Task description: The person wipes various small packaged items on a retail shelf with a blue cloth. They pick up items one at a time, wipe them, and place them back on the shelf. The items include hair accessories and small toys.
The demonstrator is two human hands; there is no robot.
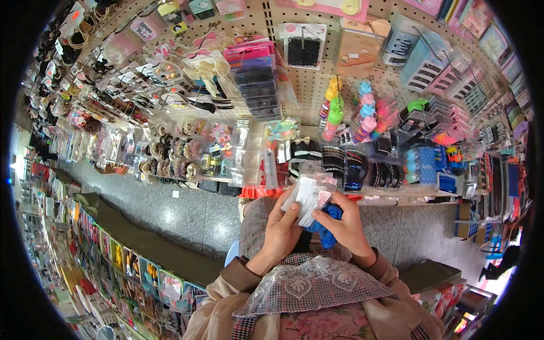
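Note:
Both my hands meet in front of my lap around a few small clear plastic packets (pixel 307 194) with white cards inside. My left hand (pixel 284 225) pinches their left side, thumb on top. On the right, my right hand (pixel 343 223) grips the lower right packet, which shows a pink and white pattern. A crumpled bright blue cloth or net-like bundle (pixel 328 242) hangs beneath my right hand; whether the fingers hold it is hidden. Just beyond the packets, black headbands (pixel 333 163) stand in rows on the shelf.
Ahead rises a pegboard (pixel 309 91) hung with carded hair goods. Clear bins of scrunchies (pixel 172 151) line the shelf to the left. A grey speckled floor (pixel 182 212) runs below it. Behind at left, a low rack (pixel 140 272) carries packaged goods. A dark box (pixel 429 274) sits at right.

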